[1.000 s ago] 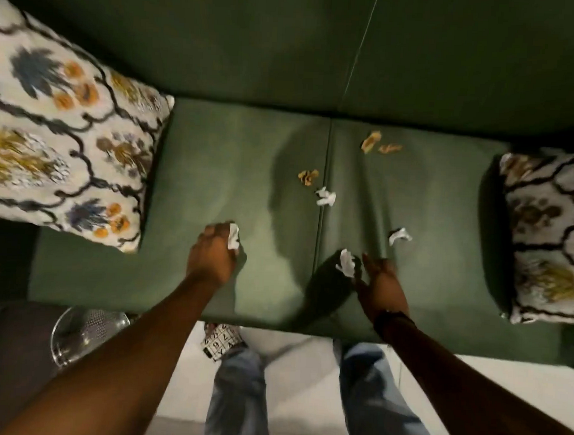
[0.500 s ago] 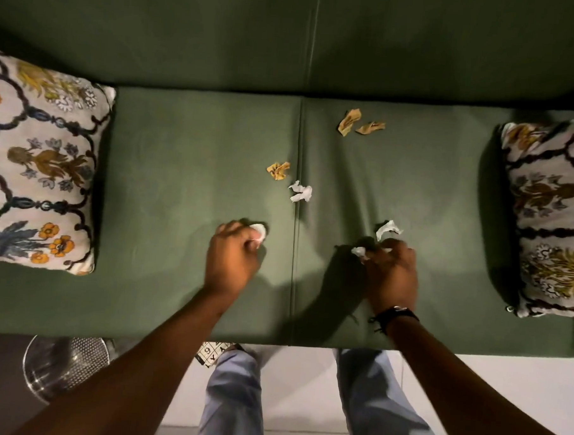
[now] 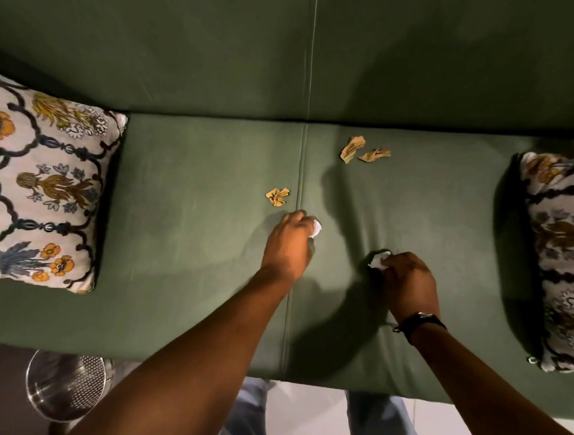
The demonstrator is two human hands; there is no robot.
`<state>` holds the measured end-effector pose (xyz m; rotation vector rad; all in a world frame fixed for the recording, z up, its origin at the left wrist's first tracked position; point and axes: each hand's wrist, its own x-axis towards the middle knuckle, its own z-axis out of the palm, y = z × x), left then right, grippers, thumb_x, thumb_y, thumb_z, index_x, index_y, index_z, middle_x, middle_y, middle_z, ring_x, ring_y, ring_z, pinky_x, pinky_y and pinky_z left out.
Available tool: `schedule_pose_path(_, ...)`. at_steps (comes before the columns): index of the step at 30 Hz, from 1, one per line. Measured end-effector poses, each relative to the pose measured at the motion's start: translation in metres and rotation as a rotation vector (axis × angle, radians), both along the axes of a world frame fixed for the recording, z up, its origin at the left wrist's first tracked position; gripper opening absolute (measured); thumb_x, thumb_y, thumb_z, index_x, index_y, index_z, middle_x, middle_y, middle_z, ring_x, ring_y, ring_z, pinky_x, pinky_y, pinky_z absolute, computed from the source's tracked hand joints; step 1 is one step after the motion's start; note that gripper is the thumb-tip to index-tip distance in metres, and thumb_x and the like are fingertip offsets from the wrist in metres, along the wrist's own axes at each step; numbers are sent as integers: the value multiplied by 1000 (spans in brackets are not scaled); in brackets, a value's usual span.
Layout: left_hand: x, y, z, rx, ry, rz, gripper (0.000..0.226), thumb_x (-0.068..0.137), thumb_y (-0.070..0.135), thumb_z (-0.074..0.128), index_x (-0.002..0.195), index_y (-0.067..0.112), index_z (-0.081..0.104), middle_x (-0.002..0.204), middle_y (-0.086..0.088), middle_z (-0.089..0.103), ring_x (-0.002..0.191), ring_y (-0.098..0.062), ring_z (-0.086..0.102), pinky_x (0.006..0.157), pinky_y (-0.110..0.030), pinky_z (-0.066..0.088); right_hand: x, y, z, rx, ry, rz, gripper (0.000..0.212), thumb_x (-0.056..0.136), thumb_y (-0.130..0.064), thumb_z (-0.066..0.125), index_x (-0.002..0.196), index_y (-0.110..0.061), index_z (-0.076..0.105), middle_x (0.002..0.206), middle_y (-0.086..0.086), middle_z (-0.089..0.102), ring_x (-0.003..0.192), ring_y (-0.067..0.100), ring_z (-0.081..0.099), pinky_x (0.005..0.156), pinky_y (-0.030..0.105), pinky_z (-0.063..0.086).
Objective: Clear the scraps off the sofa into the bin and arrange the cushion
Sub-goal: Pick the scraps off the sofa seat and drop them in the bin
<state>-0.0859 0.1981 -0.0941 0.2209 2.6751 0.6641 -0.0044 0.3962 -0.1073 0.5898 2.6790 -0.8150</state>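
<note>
On the green sofa seat (image 3: 185, 245) my left hand (image 3: 289, 247) is closed around white paper scraps (image 3: 316, 228) that poke out by the thumb. My right hand (image 3: 407, 283) grips more white paper scraps (image 3: 377, 260) a little to the right. A yellow-brown scrap (image 3: 277, 197) lies just beyond my left hand by the seat seam. Two more yellow-brown scraps (image 3: 352, 148) (image 3: 374, 154) lie near the backrest. A floral cushion (image 3: 43, 187) rests at the sofa's left end and another floral cushion (image 3: 560, 262) at the right end.
A round metal mesh bin (image 3: 66, 388) stands on the floor at the lower left, in front of the sofa. My legs in jeans (image 3: 247, 416) are by the seat's front edge. The green backrest (image 3: 286, 53) fills the top.
My left hand moved right and forward across the seam onto the white scrap there. My right hand gathered the two white scraps near it. No loose white scraps lie on the seat now.
</note>
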Motion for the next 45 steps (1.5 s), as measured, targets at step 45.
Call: schedule_pose_path(45, 276, -492, -65, 95, -38, 1600, 9, 84, 2, 62, 86, 4, 71, 93, -10, 75, 93, -31, 70, 76, -9, 46, 128, -582, -55, -291, -186, 1035, 25, 90, -7, 49, 110, -8, 64, 115, 15, 67, 107, 34, 60, 87, 40, 48)
